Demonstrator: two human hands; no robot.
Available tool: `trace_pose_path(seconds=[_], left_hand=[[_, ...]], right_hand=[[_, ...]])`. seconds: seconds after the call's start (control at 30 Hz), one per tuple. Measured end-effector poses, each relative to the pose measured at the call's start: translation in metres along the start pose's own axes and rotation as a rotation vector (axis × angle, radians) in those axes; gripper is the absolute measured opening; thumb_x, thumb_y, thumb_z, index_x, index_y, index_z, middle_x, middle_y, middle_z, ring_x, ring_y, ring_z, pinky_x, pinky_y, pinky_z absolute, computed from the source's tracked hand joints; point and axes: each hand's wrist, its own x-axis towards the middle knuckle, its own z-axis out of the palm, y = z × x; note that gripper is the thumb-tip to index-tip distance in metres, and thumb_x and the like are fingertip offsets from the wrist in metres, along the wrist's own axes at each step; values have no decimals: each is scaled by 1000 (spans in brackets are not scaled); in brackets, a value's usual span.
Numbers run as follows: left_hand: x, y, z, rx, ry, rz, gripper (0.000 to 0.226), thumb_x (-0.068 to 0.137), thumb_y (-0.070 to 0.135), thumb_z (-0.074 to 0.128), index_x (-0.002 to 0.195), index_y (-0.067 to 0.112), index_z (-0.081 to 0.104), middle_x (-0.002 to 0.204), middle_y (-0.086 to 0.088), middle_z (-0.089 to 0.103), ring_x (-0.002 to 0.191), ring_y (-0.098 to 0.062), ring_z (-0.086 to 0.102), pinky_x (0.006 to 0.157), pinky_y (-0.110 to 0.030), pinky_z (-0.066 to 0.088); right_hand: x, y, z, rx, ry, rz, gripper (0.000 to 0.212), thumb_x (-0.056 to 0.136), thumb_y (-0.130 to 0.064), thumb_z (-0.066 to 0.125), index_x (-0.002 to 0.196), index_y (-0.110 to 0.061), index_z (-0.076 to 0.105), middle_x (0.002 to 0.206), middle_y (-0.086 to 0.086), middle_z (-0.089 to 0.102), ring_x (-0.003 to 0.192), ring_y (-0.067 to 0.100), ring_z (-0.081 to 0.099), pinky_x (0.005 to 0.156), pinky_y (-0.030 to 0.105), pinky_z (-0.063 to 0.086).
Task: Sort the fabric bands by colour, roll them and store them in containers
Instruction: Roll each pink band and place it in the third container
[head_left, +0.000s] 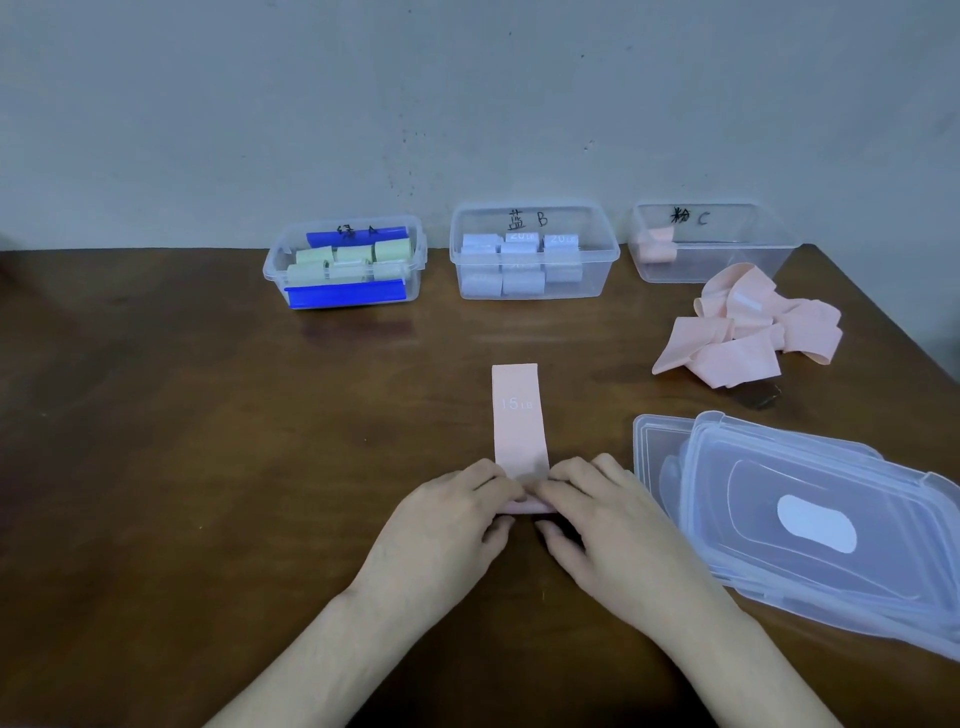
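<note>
Both hands work at the near edge of the counter (156, 467): the left hand (447, 525) and the right hand (608, 514) have their fingers curled over the rolled near end of a pink band (517, 415), pinching it from both sides. This band lies flat and straight away from the person, marked "15 LB", and only a small part of it is rolled, so I judge the rolling of this one has just begun.

Three clear boxes stand in a row by the wall. Green box (345, 265), on the left, holds about six green rolls, and it seems finished. Blue box (532, 254), in the middle, holds blue rolls, about nine as far as I can count, and it also looks finished. Pink box (711, 244), on the right, holds only one pink roll in its left corner.

Beside the pink box lies a loose pile of pink bands (748, 327), tangled, so I cannot count them; perhaps five or more. These all wait to be rolled.

Clear lids (810, 509) are stacked at the right, at least two; closing the boxes is not yet done.
</note>
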Motion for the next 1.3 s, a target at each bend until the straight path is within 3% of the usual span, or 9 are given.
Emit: trace_pose_path(seconds=[0.13,0.27,0.5,0.67,0.8,0.87,1.13,1.3], left_hand=[[4,-1,-1,18,-8,19,14,89,24,70,103,26,72,99,12,67,79,-7,64,72,-19,57],[-2,1,-3,5,-35,39,17,93,32,62,107,28,72,101,14,67,85,-6,63,79,-17,55],[-31,12,-2,-36,-72,23,31,88,42,42,93,32,71,86,18,66,70,-3,59,63,-6,42],[-34,12,-4,-71,-70,-17,26,96,38,52,116,34,69,111,20,58,88,-2,54,72,-4,35],[-34,12,-5,-106,-78,-36,28,99,38,51,123,35,65,114,22,51,84,0,47,71,-5,37],[-35,12,-4,-124,-65,-44,27,98,36,54,123,34,65,115,22,52,80,2,49,74,-5,42],[-35,10,2,-132,-58,-55,23,86,25,74,108,33,71,109,19,59,66,16,42,63,4,36],[-28,5,1,-122,-23,-38,23,90,23,70,111,32,73,108,20,62,72,7,45,67,1,36]], right_hand=[[6,1,-2,73,-40,20,16,97,-31,58,112,-34,61,111,-19,57,96,-2,34,86,24,46],[-3,-1,-6,58,-84,5,19,100,-36,51,115,-36,63,111,-21,56,96,-4,31,86,19,38],[-34,-16,-13,84,-123,-6,38,96,-48,31,113,-42,64,105,-25,54,94,-1,37,78,16,38],[-36,-19,-10,87,-71,53,36,95,-49,36,116,-39,64,109,-23,53,98,1,42,80,17,40],[-35,-18,-9,42,-71,33,16,92,-39,59,108,-38,62,105,-21,56,95,3,45,77,16,40],[-33,-16,-7,36,-67,34,17,90,-33,67,106,-36,63,104,-19,58,93,3,46,77,16,39],[-29,-14,-6,59,-48,67,26,94,-38,53,116,-36,67,110,-22,57,97,1,41,80,16,39],[-28,-11,-4,27,-3,55,28,88,-37,60,116,-36,61,110,-19,57,97,3,46,79,16,39]])
